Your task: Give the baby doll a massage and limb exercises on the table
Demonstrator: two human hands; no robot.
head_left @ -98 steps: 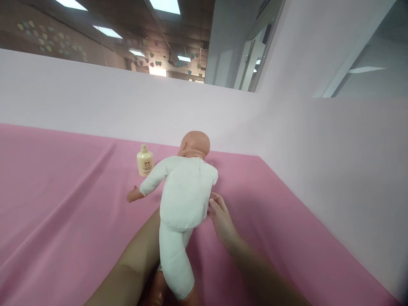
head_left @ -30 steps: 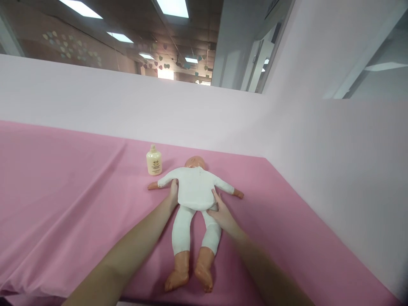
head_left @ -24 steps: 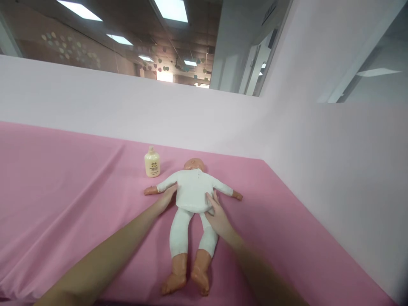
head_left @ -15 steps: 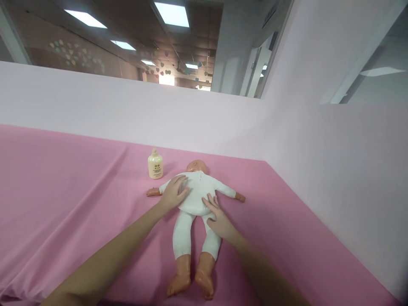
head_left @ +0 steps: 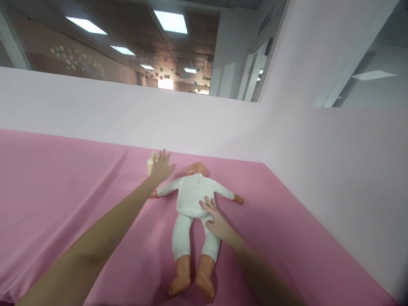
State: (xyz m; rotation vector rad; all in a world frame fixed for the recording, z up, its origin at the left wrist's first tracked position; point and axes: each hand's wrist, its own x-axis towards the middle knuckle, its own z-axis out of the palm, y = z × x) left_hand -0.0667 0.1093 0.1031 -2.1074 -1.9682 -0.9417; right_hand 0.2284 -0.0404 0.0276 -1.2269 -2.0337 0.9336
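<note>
Item: pink cover (head_left: pixel 79 191), creased at left, spread beneath all listed below, presumably as a protective layer. Item: cream bottle (head_left: pixel 149 167), upright beyond the doll's (head_left: pixel 191 197) outstretched arm, apparently kept within reach yet clear of the body. Item: left hand (head_left: pixel 162 167), open, fingers spread, partly masking the bottle (contact cannot be told). Item: the doll, white-clothed, seemingly on its back, head towards the wall (head_left: pixel 191 123), limbs splayed, which should lend stability. Item: right hand (head_left: pixel 219 222), open, laid across lower trunk and hip, probably steadying rather than gripping.
</note>
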